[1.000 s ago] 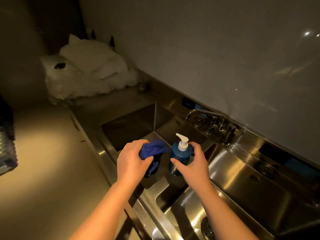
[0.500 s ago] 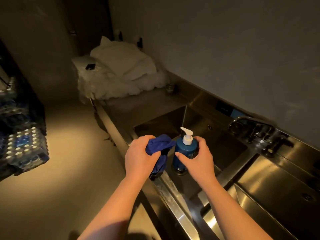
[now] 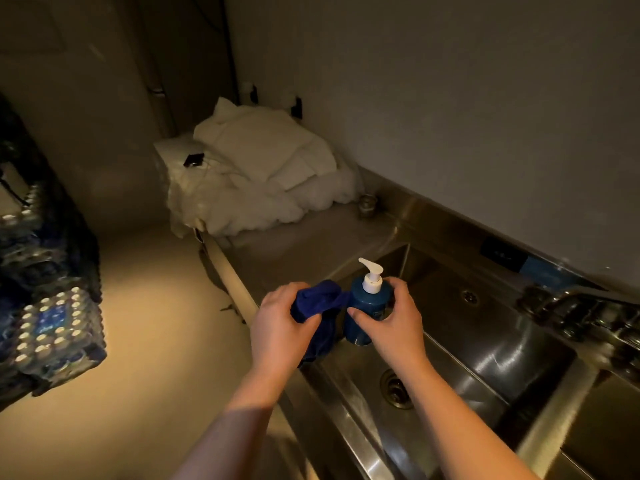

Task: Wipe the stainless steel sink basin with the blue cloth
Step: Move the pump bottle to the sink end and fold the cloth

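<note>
My left hand grips a bunched blue cloth, whose loose end hangs down over the sink's front rim. My right hand holds a blue pump bottle with a white pump head, upright, right beside the cloth. Both are held above the left end of the stainless steel sink basin. The basin's drain shows below my right wrist.
A heap of white linen lies on the steel counter left of the basin. The faucet sits at the back right, and a second basin lies further right. Packs of water bottles stand on the floor at left.
The view has swung left, so the linen and bottle packs have shifted toward the centre. Both hands keep the same hold on cloth and bottle, staying close together.
</note>
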Action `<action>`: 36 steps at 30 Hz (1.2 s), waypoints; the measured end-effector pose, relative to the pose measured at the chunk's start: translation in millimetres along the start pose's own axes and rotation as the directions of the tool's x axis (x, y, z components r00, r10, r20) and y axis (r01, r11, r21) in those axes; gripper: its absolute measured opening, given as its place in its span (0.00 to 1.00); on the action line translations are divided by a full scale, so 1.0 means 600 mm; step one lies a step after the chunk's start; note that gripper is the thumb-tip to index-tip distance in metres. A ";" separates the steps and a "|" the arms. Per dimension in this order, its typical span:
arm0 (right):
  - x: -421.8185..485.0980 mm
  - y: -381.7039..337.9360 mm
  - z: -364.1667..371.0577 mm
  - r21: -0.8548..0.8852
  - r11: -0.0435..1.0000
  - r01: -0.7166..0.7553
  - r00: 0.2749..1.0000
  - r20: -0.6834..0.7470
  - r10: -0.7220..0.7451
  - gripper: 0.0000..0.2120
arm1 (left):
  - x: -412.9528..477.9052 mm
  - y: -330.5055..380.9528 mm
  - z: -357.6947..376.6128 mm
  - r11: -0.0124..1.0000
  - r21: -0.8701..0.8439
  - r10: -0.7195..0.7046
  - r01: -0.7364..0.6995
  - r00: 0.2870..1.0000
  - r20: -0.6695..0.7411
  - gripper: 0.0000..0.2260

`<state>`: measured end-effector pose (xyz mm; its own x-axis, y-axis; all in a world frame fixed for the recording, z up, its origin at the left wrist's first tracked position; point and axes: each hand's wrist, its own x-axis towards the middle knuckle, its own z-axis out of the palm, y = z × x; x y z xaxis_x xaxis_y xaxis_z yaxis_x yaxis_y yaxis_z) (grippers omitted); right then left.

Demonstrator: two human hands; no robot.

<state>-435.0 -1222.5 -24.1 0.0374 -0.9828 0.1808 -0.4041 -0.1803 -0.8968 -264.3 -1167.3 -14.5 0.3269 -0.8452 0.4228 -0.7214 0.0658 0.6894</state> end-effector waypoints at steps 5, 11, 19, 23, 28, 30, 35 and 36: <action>0.074 -0.021 0.041 0.032 0.999 -0.007 1.000 0.001 0.007 0.30 | 0.083 -0.036 0.001 0.999 0.021 0.034 -0.034 0.999 0.032 0.15; 0.138 -0.028 0.067 0.036 0.999 -0.029 1.000 -0.006 0.029 0.32 | 0.160 -0.061 0.012 0.999 0.023 0.043 -0.045 0.997 0.069 0.16; 0.199 -0.028 0.089 0.021 0.997 -0.071 0.996 -0.050 0.072 0.33 | 0.241 -0.095 0.043 0.999 -0.014 0.038 -0.037 0.993 0.112 0.14; 0.224 -0.034 0.111 0.020 0.996 -0.092 0.993 -0.076 0.094 0.31 | 0.287 -0.123 0.057 0.998 -0.023 0.063 -0.060 0.988 0.141 0.11; 0.269 -0.044 0.156 0.048 0.990 -0.130 0.984 -0.119 0.135 0.30 | 0.356 -0.164 0.074 0.993 -0.101 0.083 -0.064 0.978 0.190 0.13; 0.292 -0.046 0.176 0.045 0.989 -0.143 0.978 -0.149 0.148 0.30 | 0.385 -0.183 0.081 0.992 -0.114 0.082 -0.058 0.972 0.221 0.13; 0.352 -0.048 0.219 0.053 0.981 -0.184 0.957 -0.216 0.191 0.30 | 0.462 -0.229 0.092 0.984 -0.161 0.118 -0.075 0.953 0.280 0.12; 0.363 -0.047 0.224 0.059 0.980 -0.189 0.953 -0.230 0.198 0.30 | 0.477 -0.235 0.093 0.980 -0.185 0.129 -0.077 0.948 0.291 0.11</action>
<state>-292.4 -1437.0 -13.6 -0.2545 -0.9631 0.0875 -0.3490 0.0071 -0.9371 -103.3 -1448.3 -23.6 0.0391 -0.9471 0.3186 -0.6191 0.2273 0.7516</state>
